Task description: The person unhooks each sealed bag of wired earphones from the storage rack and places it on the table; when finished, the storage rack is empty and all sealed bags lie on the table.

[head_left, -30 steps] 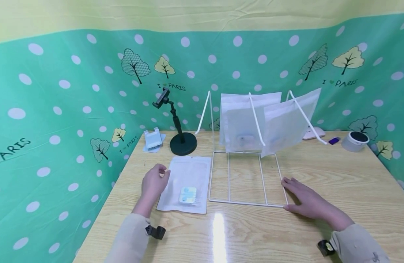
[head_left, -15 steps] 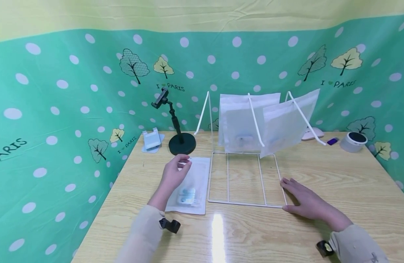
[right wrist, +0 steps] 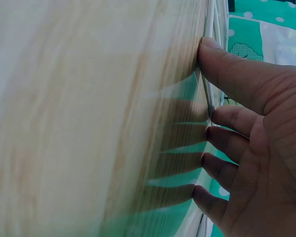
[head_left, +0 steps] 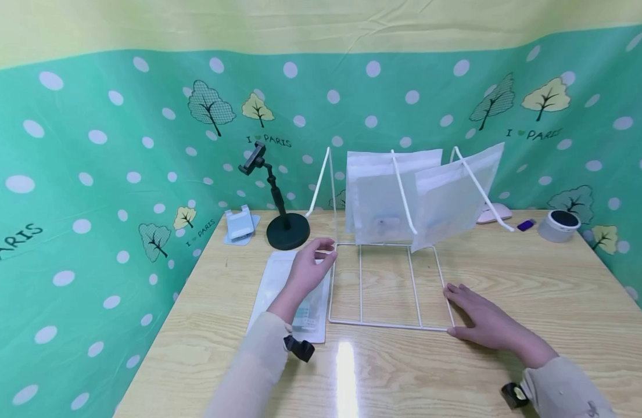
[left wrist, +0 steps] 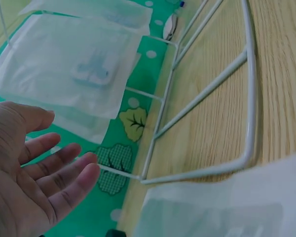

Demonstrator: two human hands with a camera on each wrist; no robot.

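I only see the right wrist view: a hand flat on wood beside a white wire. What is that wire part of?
Observer: The base of a white wire rack on the pale wooden table; the right hand rests at its front right corner.
Operator: And the other hand?
Observer: The left hand hovers, fingers relaxed, over a flat translucent white pouch left of the rack.
Operator: Anything on the rack?
Observer: More translucent pouches hang from its slanted arms.

Bright, even light with a glare streak on the table (head_left: 347,363); edges bow, and the right wrist view blurs.
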